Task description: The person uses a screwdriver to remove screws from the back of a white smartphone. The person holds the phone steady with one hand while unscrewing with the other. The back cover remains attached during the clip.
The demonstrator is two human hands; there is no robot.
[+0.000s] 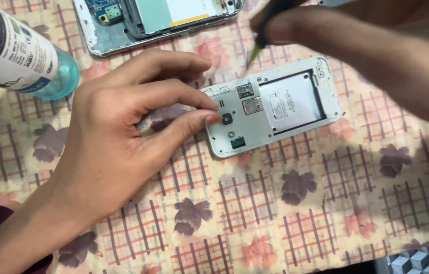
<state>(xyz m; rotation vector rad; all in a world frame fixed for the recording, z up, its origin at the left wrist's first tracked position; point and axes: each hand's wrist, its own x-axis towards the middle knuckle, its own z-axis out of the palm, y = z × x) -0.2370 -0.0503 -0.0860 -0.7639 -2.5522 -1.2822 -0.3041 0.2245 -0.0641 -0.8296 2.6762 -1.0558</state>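
A white rectangular phone with its back cover off [273, 111] lay flat on the floral, checked tablecloth of the table [295, 213]. The left hand [123, 137] pressed its spread fingertips on the phone's near end beside the camera lens, steadying it. The right hand [356, 45] pinched a slim dark screwdriver [261, 39], tip poised above the phone's top edge. It looked light, stiff and fragile, best gripped by its rims. A white-labelled, blue-tinted bottle [19, 50] lay left of the phone; another opened phone [158, 20] lay beyond it.
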